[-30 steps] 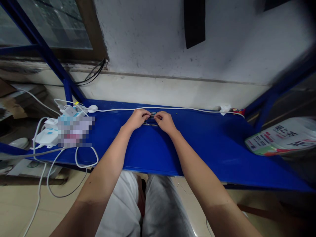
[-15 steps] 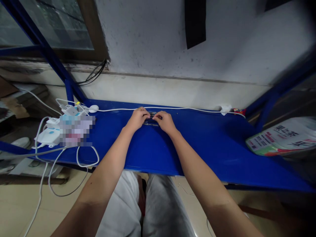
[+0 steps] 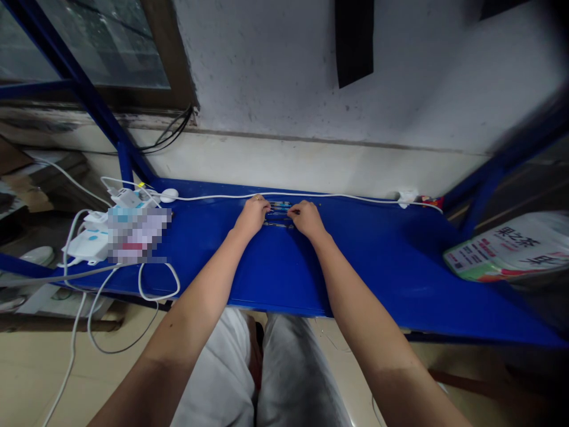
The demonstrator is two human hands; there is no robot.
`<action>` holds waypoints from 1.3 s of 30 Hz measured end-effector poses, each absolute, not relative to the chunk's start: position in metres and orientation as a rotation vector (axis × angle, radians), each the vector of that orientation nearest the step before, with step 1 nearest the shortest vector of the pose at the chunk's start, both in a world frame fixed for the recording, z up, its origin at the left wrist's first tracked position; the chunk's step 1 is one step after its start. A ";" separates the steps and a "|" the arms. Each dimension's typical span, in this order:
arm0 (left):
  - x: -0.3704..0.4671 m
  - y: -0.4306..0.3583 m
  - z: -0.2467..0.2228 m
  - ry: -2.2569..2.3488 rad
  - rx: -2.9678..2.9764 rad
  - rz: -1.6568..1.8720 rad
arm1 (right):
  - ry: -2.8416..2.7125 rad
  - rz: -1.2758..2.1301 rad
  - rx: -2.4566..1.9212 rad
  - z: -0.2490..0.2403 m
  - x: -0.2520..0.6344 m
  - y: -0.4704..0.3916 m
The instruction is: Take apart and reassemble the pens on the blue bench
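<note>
Several slim pens (image 3: 281, 205) lie side by side on the blue tabletop (image 3: 275, 267), running left to right between my hands. My left hand (image 3: 255, 214) has its fingers pinched at the left end of a pen in the row. At the right end, my right hand (image 3: 307, 218) is closed in a pinch on the same pen. Another dark pen (image 3: 279, 225) lies on the near side of the row. My fingers cover the tips of several pens.
A white cable (image 3: 311, 194) runs along the table's back edge by the wall. White power strips (image 3: 91, 243) with looping cords sit at the left. On the right lies a large labelled plastic bottle (image 3: 511, 246). A small red packet (image 3: 431, 202) is at the back right.
Both hands have shifted slightly right, the right one more, so the gap between them is wider. More of the pens shows between them.
</note>
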State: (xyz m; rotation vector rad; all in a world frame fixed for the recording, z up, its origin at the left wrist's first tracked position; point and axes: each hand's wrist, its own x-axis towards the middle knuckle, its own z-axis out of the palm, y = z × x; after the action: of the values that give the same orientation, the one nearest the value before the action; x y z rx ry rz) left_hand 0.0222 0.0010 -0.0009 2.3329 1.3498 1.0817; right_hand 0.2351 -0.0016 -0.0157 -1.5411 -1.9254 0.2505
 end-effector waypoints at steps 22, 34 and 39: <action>0.027 -0.007 0.009 1.367 2.217 1.151 | -1.899 0.299 -1.438 -0.008 0.232 -0.005; 0.028 -0.007 -0.001 1.244 2.056 1.190 | -1.917 0.329 -1.405 -0.008 0.228 -0.008; 0.021 -0.005 0.002 1.442 2.253 1.123 | -1.932 0.285 -1.521 -0.005 0.236 -0.007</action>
State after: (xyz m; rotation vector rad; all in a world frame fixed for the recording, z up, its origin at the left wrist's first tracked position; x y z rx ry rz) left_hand 0.0208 -0.0050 0.0020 2.2534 1.4422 1.1232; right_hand 0.2356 -0.0074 -0.0052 -1.5214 -1.9318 0.2845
